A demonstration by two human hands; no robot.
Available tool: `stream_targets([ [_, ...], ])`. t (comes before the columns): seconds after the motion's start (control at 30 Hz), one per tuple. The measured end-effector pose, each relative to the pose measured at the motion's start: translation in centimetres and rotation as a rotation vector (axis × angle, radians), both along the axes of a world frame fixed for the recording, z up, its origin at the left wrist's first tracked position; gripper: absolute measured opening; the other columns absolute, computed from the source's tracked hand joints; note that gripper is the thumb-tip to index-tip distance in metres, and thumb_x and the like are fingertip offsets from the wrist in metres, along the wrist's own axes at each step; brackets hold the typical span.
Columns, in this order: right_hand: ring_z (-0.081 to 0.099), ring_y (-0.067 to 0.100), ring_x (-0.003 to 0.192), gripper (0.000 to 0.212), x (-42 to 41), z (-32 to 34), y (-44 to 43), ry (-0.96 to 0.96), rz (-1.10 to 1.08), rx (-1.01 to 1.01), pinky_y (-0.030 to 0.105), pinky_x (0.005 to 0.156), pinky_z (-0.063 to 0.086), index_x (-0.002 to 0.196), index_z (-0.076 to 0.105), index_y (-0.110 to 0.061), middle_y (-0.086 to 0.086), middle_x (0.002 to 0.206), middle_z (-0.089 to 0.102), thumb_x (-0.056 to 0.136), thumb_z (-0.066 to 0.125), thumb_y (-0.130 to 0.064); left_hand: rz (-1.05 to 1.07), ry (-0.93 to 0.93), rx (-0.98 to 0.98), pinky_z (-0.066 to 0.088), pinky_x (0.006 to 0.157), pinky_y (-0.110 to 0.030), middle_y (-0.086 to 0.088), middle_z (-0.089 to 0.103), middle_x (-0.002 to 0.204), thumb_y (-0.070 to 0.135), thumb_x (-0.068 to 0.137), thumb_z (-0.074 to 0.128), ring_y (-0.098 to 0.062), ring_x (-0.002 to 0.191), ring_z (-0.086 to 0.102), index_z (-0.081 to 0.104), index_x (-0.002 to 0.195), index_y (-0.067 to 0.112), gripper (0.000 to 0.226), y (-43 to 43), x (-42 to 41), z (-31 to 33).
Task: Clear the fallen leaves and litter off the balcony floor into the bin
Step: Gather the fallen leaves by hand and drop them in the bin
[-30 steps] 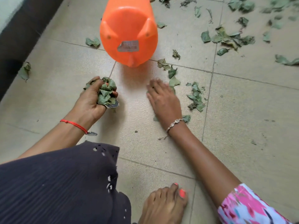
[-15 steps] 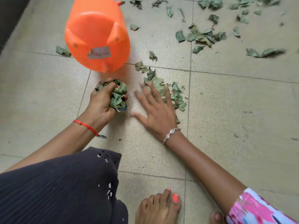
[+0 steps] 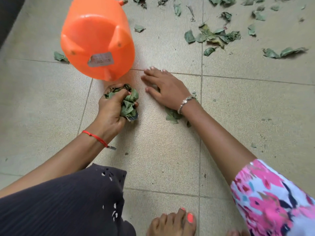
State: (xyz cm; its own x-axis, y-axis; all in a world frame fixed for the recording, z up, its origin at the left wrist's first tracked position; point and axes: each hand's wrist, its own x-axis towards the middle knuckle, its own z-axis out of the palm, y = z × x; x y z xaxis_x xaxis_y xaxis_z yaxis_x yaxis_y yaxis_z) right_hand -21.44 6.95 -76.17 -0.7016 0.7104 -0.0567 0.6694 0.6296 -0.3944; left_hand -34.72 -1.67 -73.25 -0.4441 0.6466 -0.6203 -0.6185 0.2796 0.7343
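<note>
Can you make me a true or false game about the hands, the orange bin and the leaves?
1. The left hand grips a bunch of leaves. True.
2. The orange bin stands upright with its opening facing up. False: it is tipped over, and its base with the sticker faces the camera.
3. The right hand lies flat on the floor with straight fingers. True.
4. Every leaf is off the floor. False: scattered leaves lie on the tiles beyond the right hand.
5. The red string is on the right wrist. False: it is on the left wrist; the right wrist wears a silver bracelet.
</note>
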Motion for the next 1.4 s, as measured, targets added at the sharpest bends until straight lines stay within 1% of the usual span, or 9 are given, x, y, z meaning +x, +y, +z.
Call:
stream_targets([
  [0.1, 0.047, 0.012, 0.126, 0.024, 3.5, 1.4, -2.0, 0.36, -0.207, -0.189, 0.036, 0.108, 0.037, 0.107, 0.068, -0.013, 0.002, 0.127, 0.06, 0.088, 0.06, -0.026, -0.02, 0.034, -0.002, 0.047, 0.045, -0.022, -0.012, 0.056, 0.072, -0.008, 0.083, 0.052, -0.019, 0.053, 0.054, 0.052, 0.08, 0.009, 0.017, 0.0, 0.2, -0.1],
  [0.2, 0.052, 0.011, 0.117, 0.036, 7.2, 1.8, -4.3, 0.585, -0.516, -0.178, 0.037, 0.104, 0.042, 0.113, 0.063, -0.017, 0.004, 0.125, 0.059, 0.083, 0.062, -0.037, -0.039, 0.072, 0.011, 0.048, 0.045, -0.023, -0.012, 0.056, 0.074, -0.009, 0.083, 0.052, -0.021, 0.058, 0.055, 0.053, 0.081, 0.011, 0.02, 0.0, 0.9, -0.2],
  [0.37, 0.0, 0.014, 0.144, 0.12, 8.5, -0.6, -9.3, 0.103, -0.427, -0.116, 0.038, 0.118, 0.007, 0.147, 0.001, -0.023, 0.002, 0.157, -0.002, 0.054, 0.039, -0.088, -0.152, 0.267, 0.052, 0.051, 0.051, -0.026, -0.003, 0.059, 0.07, -0.011, 0.08, 0.056, -0.02, 0.064, 0.059, 0.055, 0.074, 0.018, 0.029, 0.4, 2.1, 0.0],
  [0.57, -0.013, 0.026, 0.144, 0.131, 6.1, -1.4, -6.2, 0.032, -0.369, 0.007, 0.048, 0.118, -0.003, 0.147, -0.006, -0.027, 0.009, 0.156, -0.013, 0.043, 0.039, -0.093, -0.293, 0.479, 0.038, 0.05, 0.053, -0.024, -0.001, 0.059, 0.073, -0.009, 0.08, 0.059, -0.015, 0.064, 0.058, 0.055, 0.073, 0.019, 0.029, 1.5, 3.3, 0.6],
  [0.77, 0.001, 0.017, 0.145, 0.103, 4.0, -1.2, -2.4, -0.063, -0.118, 0.032, 0.043, 0.118, -0.002, 0.147, 0.016, -0.029, 0.0, 0.157, 0.009, 0.064, 0.047, -0.081, -0.463, 0.566, -0.06, 0.052, 0.056, -0.018, 0.001, 0.061, 0.075, 0.0, 0.083, 0.063, -0.009, 0.067, 0.06, 0.056, 0.074, 0.02, 0.023, 3.1, 3.6, 1.4],
  [0.93, 0.038, 0.025, 0.131, 0.054, 2.8, -1.6, -2.6, 0.193, -0.139, 0.082, 0.029, 0.109, 0.027, 0.126, 0.05, -0.006, 0.013, 0.135, 0.046, 0.084, 0.059, -0.038, -0.554, 0.61, -0.057, 0.044, 0.046, -0.02, 0.0, 0.056, 0.066, -0.006, 0.08, 0.06, -0.01, 0.057, 0.052, 0.055, 0.071, 0.02, 0.028, 2.9, 3.7, 1.3],
  [1.07, 0.055, 0.03, 0.099, 0.037, 2.0, -1.8, -3.3, 0.212, -0.161, 0.224, 0.028, 0.085, 0.035, 0.1, 0.06, -0.001, 0.013, 0.105, 0.061, 0.07, 0.074, -0.019, -0.626, 0.583, -0.064, 0.041, 0.041, -0.014, 0.0, 0.056, 0.066, -0.004, 0.081, 0.06, -0.008, 0.054, 0.052, 0.056, 0.075, 0.019, 0.025, 2.8, 3.1, 1.5],
  [1.23, 0.054, 0.019, 0.057, 0.044, 2.1, -1.9, -3.9, 0.185, -0.202, 0.465, 0.02, 0.049, 0.034, 0.075, 0.064, -0.009, 0.003, 0.066, 0.06, 0.045, 0.089, -0.03, -0.496, 0.427, -0.019, 0.042, 0.041, -0.015, 0.006, 0.068, 0.067, -0.005, 0.085, 0.056, -0.004, 0.051, 0.059, 0.058, 0.081, 0.017, 0.022, 2.3, 2.8, 1.3],
  [1.4, 0.048, 0.017, 0.04, 0.039, 2.6, -2.3, -3.6, 0.339, -0.212, 0.457, 0.012, 0.044, 0.029, 0.068, 0.06, -0.003, 0.006, 0.053, 0.055, 0.046, 0.09, -0.017, -0.444, 0.37, 0.0, 0.048, 0.048, -0.02, 0.002, 0.072, 0.082, -0.006, 0.084, 0.057, -0.011, 0.063, 0.064, 0.059, 0.079, 0.018, 0.025, 2.0, 2.9, 0.8],
])
